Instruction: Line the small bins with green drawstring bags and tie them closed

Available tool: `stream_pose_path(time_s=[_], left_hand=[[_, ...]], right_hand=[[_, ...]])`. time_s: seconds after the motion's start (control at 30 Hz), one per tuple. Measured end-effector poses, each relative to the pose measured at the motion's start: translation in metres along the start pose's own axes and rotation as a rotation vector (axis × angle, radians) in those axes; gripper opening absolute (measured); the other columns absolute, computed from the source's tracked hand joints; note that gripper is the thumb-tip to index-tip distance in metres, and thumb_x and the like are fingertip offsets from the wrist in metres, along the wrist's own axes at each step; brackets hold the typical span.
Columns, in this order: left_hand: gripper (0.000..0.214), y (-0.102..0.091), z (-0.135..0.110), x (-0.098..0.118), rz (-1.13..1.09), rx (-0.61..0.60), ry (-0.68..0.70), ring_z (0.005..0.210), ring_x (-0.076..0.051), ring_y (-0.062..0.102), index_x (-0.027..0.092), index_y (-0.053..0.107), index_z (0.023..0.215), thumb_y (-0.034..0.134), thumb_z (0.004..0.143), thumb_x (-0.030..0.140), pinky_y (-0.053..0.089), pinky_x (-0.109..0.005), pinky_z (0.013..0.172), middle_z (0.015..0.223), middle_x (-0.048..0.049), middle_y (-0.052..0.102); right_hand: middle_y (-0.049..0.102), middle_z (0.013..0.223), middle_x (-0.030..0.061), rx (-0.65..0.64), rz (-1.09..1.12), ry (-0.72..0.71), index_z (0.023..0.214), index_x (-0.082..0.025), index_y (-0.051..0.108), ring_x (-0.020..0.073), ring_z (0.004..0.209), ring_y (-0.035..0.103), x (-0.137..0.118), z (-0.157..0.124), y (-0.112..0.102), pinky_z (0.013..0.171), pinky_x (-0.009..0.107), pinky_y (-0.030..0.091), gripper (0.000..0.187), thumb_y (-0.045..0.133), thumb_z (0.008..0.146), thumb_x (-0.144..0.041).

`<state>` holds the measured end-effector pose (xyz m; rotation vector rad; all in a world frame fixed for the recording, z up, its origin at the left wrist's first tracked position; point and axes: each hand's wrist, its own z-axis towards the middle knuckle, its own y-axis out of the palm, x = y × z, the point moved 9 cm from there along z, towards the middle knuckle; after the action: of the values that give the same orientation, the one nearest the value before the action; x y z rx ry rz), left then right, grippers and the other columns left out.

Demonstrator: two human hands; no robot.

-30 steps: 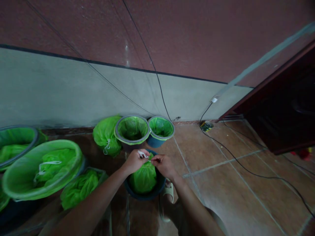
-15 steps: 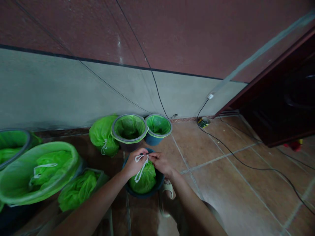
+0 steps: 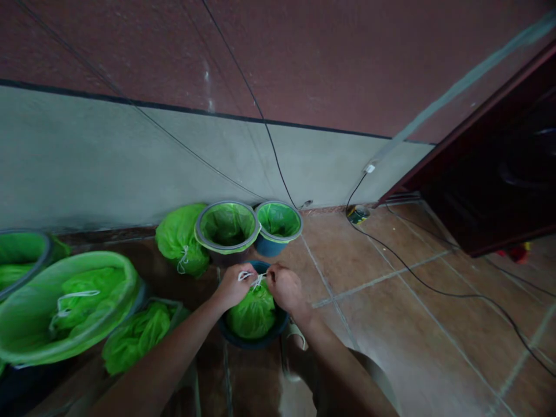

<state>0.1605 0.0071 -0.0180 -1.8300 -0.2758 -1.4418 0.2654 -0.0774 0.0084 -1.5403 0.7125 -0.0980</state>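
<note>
White drawstring (image 3: 259, 281) has been drawn up between left hand (image 3: 234, 285) and right hand (image 3: 285, 286), held by both in closed pinch, over green plastic bag (image 3: 252, 315) inside blue bucket (image 3: 254, 344), lower centre.

Your widest way lies to the right, low over the floor (image 3: 382, 330); the cable (image 3: 423, 287) cuts across it, with the can (image 3: 358, 215) near the foot of the wall (image 3: 330, 168). Straight ahead, the dark bin (image 3: 226, 249) and the blue bin (image 3: 268, 247) stand rim by rim just past the basin (image 3: 254, 344), leaving you hardly any gap between them. Left of them, the tied bag (image 3: 180, 234) bars the way to the wall. Farther left, the tub (image 3: 30, 315) hems you in. A sandal (image 3: 297, 334) sits just beside the basin, below your right grip (image 3: 285, 288).
</note>
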Motion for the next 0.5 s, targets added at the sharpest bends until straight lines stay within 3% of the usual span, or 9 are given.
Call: stream_pose_path(time_s=[0.2, 0.3, 0.37, 0.43, 0.5], left_hand=[[0.021, -0.009, -0.002, -0.014, 0.214, -0.017, -0.068, 0.067, -0.014, 0.062, 0.018, 0.063, 0.064, 0.049, 0.077, 0.010, 0.043, -0.023, 0.064, 0.064, -0.0008, 0.067], [0.017, -0.006, -0.001, -0.022, 0.315, -0.089, -0.101, 0.080, -0.018, 0.066, 0.018, 0.067, 0.072, 0.052, 0.077, 0.011, 0.047, -0.026, 0.075, 0.078, -0.0038, 0.073], [0.018, -0.011, 0.002, -0.022, 0.344, -0.098, -0.115, 0.091, -0.020, 0.067, 0.018, 0.069, 0.088, 0.057, 0.075, 0.012, 0.048, -0.029, 0.083, 0.094, -0.0059, 0.074], [0.031, -0.025, 0.004, -0.011, 0.308, -0.041, -0.108, 0.097, -0.021, 0.067, 0.019, 0.067, 0.104, 0.060, 0.074, 0.014, 0.049, -0.031, 0.088, 0.106, -0.0076, 0.072], [0.032, -0.048, 0.001, 0.016, 0.196, 0.058, -0.033, 0.097, -0.021, 0.067, 0.018, 0.066, 0.108, 0.060, 0.076, 0.017, 0.051, -0.032, 0.088, 0.108, -0.0078, 0.071]], right_hand=[[0.071, 0.103, 0.0139, -0.118, -0.164, 0.170, 0.099, -0.015, 0.070, 0.0226, 0.095, 0.067, 0.026, 0.002, 0.009, 0.077, 0.029, 0.047, 0.034, 0.037, 0.095, -0.025], [0.071, 0.107, 0.0117, -0.157, -0.103, 0.137, 0.111, -0.016, 0.066, 0.0217, 0.099, 0.067, 0.026, 0.001, 0.013, 0.083, 0.028, 0.047, 0.032, 0.040, 0.093, -0.022], [0.070, 0.112, 0.0113, -0.132, -0.058, 0.085, 0.122, -0.017, 0.061, 0.0211, 0.104, 0.065, 0.021, 0.000, 0.012, 0.087, 0.028, 0.046, 0.037, 0.044, 0.089, -0.016], [0.069, 0.114, 0.0123, -0.125, -0.026, 0.032, 0.126, -0.017, 0.059, 0.0215, 0.106, 0.064, 0.015, -0.001, 0.015, 0.090, 0.028, 0.046, 0.043, 0.047, 0.085, -0.011], [0.069, 0.113, 0.0138, -0.137, -0.012, -0.006, 0.124, -0.015, 0.061, 0.0233, 0.107, 0.064, 0.011, -0.002, 0.021, 0.091, 0.029, 0.046, 0.042, 0.049, 0.083, -0.010]])
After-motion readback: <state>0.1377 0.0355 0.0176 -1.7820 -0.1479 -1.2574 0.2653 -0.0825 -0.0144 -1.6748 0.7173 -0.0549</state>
